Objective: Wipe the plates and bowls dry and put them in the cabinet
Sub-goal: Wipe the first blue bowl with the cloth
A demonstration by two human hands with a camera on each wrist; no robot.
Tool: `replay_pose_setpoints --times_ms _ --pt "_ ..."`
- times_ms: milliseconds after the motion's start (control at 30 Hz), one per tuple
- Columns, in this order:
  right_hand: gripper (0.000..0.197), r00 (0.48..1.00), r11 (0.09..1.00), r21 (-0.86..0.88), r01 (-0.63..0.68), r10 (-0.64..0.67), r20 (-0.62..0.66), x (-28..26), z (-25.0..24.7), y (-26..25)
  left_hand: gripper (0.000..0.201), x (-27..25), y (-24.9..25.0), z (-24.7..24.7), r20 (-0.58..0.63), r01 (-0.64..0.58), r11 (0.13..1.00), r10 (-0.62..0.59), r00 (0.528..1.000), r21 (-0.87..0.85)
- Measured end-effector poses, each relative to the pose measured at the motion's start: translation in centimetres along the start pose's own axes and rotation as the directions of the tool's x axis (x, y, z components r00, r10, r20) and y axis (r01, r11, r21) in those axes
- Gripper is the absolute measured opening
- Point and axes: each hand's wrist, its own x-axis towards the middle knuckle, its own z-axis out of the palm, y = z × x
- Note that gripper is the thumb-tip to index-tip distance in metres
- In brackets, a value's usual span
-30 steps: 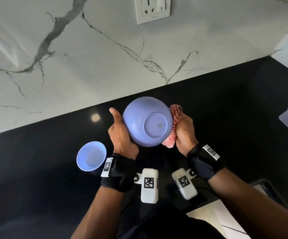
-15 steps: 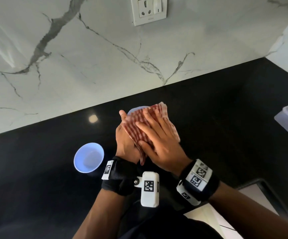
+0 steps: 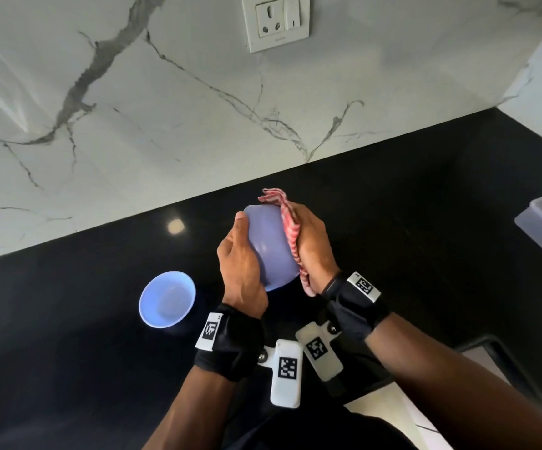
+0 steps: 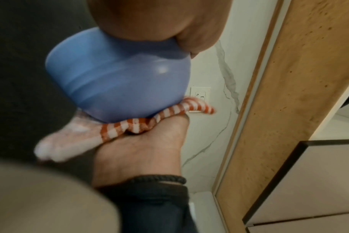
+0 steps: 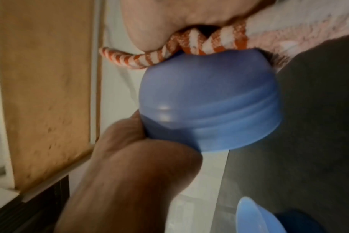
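Black counter [image 3: 68,368] | 2 blue bowls: left hand [image 3: 240,271] grips one [image 3: 271,248] | right hand [image 3: 315,245] presses 1 cloth [image 3: 290,235]

Both wrists are wearing black wrist straps [image 3: 230,344] with white square-code tags, each carrying a white camera block [image 3: 286,373].

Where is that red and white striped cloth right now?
In the head view, the red and white striped cloth sits centre frame, pressed by the right hand against the right side of the blue plastic bowl that the left hand holds above the black countertop.
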Motion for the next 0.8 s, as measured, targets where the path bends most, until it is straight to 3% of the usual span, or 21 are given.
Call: replay_pose_setpoints --times_ms 67,133,167,200,267,333,400,467,500,567,600,633,667,733,800 --pt "0.028 1.0 0.998 -0.061 -0.026 0.025 -0.016 0.3 0.6 1.9 0.033 0.2 -0.3 -0.2 0.013 0.024 1.0 -0.024 1.0 -0.02" --pt "0.031 0.979 0.938 -0.317 0.142 -0.18 -0.094 -0.9 0.7 2.7 0.036 0.1 -0.2 -0.3 0.022 0.061 0.995 -0.059 0.998 -0.078" --pt "0.034 0.934 0.902 -0.306 0.305 -0.346 -0.089 -1.8 0.4 2.7 0.04 0.0 0.0 -0.3 0.039 0.082 0.989 -0.078 0.996 -0.12" --pt "0.039 0.851 0.826 -0.286 0.486 -0.521 -0.059 -2.7 -0.1 2.5 0.045 -0.1 0.2 -0.3 0.068 0.102 0.98 -0.091 0.994 -0.169" --pt "0.045 0.668 0.598 -0.366 0.713 -0.738 0.094 -3.6 -1.5 1.7 0.05 -0.5 0.9 -0.4 0.166 0.174 0.96 -0.139 0.976 -0.219" --pt "0.051 0.588 0.448 -0.428 0.785 -0.756 0.287 -2.9 -2.6 1.1 0.048 -0.3 0.9 -0.8 0.208 0.224 0.955 -0.184 0.961 -0.194" --pt "0.052 0.54 0.364 -0.427 0.828 -0.722 0.432 -1.8 -3.5 0.3 0.048 0.3 0.8 -1.2 0.204 0.243 0.958 -0.21 0.956 -0.15" --pt "0.051 0.546 0.412 -0.363 0.836 -0.697 0.465 -1.0 -3.6 -0.4 0.047 0.8 0.4 -1.3 0.185 0.277 0.953 -0.252 0.95 -0.124" --pt "0.05 0.591 0.501 -0.315 0.806 -0.684 0.427 -0.8 -3.5 -0.4 0.044 0.8 0.2 -1.3 0.188 0.241 0.963 -0.216 0.958 -0.123" --pt "0.043 0.764 0.755 -0.151 0.639 -0.599 0.24 -0.7 -2.5 0.0 0.039 1.2 -0.3 -1.2 0.105 0.095 0.992 -0.086 0.991 -0.08" --pt "0.037 0.855 0.861 -0.039 0.507 -0.497 0.148 -0.8 -1.9 0.3 0.037 1.2 -0.1 -1.1 0.05 0.031 0.999 -0.029 0.998 -0.032" --pt "0.034 0.916 0.921 0.057 0.385 -0.389 0.102 -0.9 -1.5 0.6 0.036 0.9 0.3 -0.8 0.018 0.02 1.0 -0.02 1.0 -0.004" --pt "0.034 0.942 0.944 0.097 0.315 -0.324 0.088 -1.2 -1.2 1.0 0.039 0.9 0.4 -0.7 0.013 0.057 0.998 -0.057 0.998 -0.004" --pt "0.04 0.919 0.923 0.018 0.386 -0.386 0.087 -1.9 -1.4 1.8 0.044 1.5 -0.1 -1.1 0.016 0.112 0.994 -0.111 0.994 -0.023" --pt "0.052 0.811 0.788 -0.188 0.586 -0.57 0.134 -2.8 -1.8 2.5 0.046 2.0 -0.6 -1.9 0.013 0.125 0.988 -0.125 0.992 -0.094"
